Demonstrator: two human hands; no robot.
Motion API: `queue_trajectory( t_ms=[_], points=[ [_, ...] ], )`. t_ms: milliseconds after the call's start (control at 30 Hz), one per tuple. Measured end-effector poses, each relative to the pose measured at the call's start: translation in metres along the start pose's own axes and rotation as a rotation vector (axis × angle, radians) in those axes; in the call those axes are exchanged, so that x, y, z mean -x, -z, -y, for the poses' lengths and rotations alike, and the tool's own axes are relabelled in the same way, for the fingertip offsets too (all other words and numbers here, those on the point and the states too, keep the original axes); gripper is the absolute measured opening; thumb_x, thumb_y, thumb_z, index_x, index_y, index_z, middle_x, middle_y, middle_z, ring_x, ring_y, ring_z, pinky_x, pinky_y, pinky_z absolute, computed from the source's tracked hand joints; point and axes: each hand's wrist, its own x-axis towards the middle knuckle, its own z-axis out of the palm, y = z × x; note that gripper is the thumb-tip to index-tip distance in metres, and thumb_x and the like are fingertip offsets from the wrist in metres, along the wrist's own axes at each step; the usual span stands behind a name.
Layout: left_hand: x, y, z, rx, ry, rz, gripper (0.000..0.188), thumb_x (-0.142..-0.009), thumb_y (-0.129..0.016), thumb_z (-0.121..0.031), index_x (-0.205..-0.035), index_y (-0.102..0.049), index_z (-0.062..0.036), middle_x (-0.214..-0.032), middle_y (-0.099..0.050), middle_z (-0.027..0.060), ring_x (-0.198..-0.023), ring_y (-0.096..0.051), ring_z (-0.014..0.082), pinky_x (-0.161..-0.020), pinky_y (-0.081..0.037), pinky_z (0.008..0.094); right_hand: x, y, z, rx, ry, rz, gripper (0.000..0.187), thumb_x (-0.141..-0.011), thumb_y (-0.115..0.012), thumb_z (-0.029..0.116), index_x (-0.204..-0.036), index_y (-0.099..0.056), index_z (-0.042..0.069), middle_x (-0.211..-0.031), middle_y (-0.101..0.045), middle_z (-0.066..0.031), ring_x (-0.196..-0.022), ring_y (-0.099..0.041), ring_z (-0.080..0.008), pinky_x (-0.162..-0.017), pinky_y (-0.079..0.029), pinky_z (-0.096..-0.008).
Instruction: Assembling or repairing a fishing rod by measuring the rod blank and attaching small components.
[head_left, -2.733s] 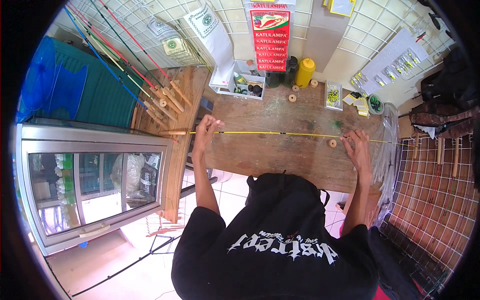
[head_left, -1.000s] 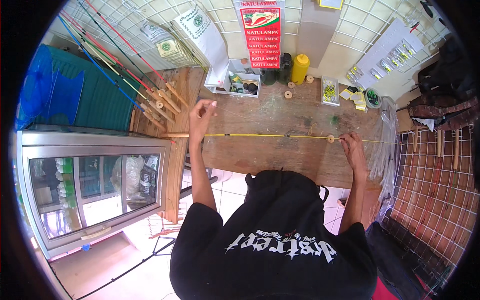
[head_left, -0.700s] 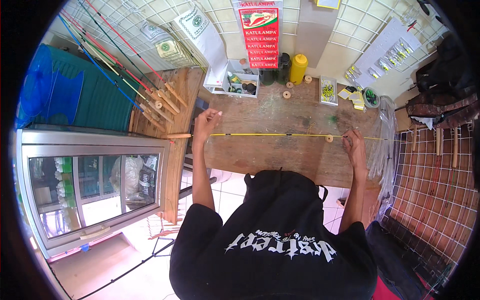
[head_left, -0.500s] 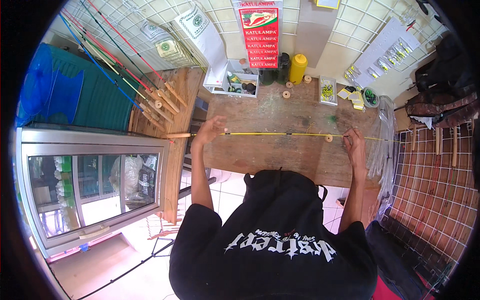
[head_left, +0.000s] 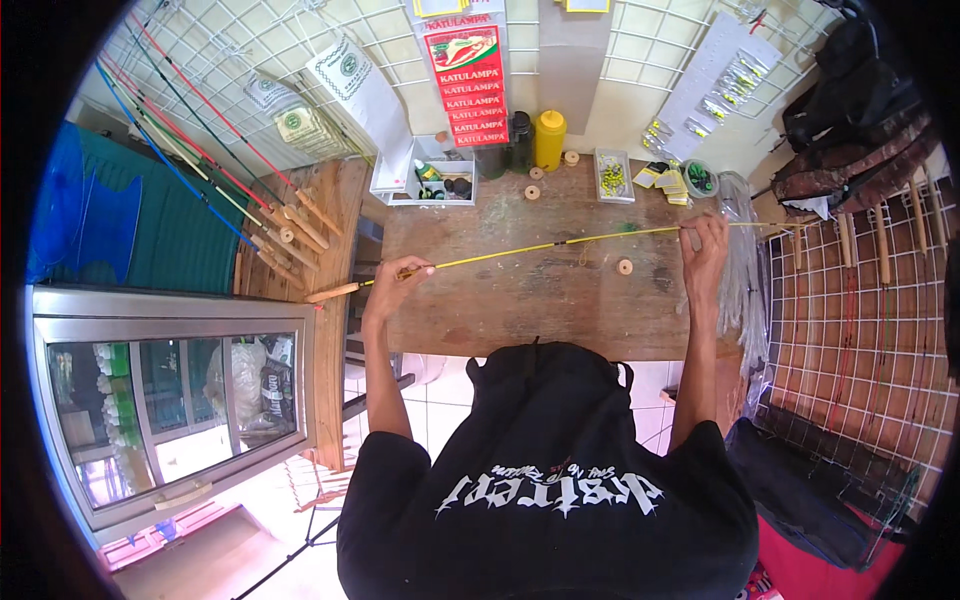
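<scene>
A thin yellow fishing rod (head_left: 500, 252) crosses above the wooden table, rising slightly toward the right. Its wooden handle (head_left: 332, 292) sticks out past the table's left side. My left hand (head_left: 396, 287) closes around the rod just right of that handle. Farther along, my right hand (head_left: 704, 250) pinches the thin end, and the tip runs on past it to the right. A loose bit of thin line (head_left: 584, 250) hangs below the middle of the rod. One small round wooden piece (head_left: 625, 267) with a central hole lies on the table, left of my right hand.
At the table's back stand a white box of bottles (head_left: 425, 184), a yellow squeeze bottle (head_left: 549, 140) and a small tray of yellow-green bits (head_left: 612, 176). Rods with wooden handles (head_left: 303, 228) lean at the left beside a glass-door cabinet (head_left: 180, 390). Clear plastic sleeves (head_left: 738, 270) hang at the right.
My left hand has closed on the rod and come lower. My right hand has moved up, so the rod now slants upward to the right. The whole view has shifted somewhat.
</scene>
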Motion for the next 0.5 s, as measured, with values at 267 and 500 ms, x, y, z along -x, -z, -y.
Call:
queue_trajectory(
  t_ms=[267, 500],
  points=[
    [-0.002, -0.002, -0.015, 0.036, -0.083, -0.062, 0.018, -0.085, -0.071, -0.018, -0.09, -0.068, -0.0009, -0.067, -0.052, -0.0049, -0.064, -0.043, 0.0043, -0.056, -0.034, 0.0231, -0.046, 0.043, 0.033, 0.07, 0.082, -0.312, 0.014, -0.077, -0.069, 0.002, -0.088, -0.07, 0.01, -0.108, -0.064, -0.0032, -0.121, -0.049, -0.03, -0.111, -0.028, -0.0506],
    [0.003, 0.012, -0.034, 0.087, -0.202, -0.126, 0.017, -0.087, -0.068, -0.015, -0.084, -0.063, 0.0004, -0.067, -0.046, -0.0069, -0.063, -0.038, 0.0027, -0.054, -0.031, 0.0224, -0.087, 0.069, 0.064, 0.012, 0.161, -0.399, 0.011, -0.076, -0.069, 0.003, -0.084, -0.071, 0.01, -0.112, -0.063, -0.0039, -0.124, -0.048, -0.0298, -0.111, -0.029, -0.0503]
  ],
)
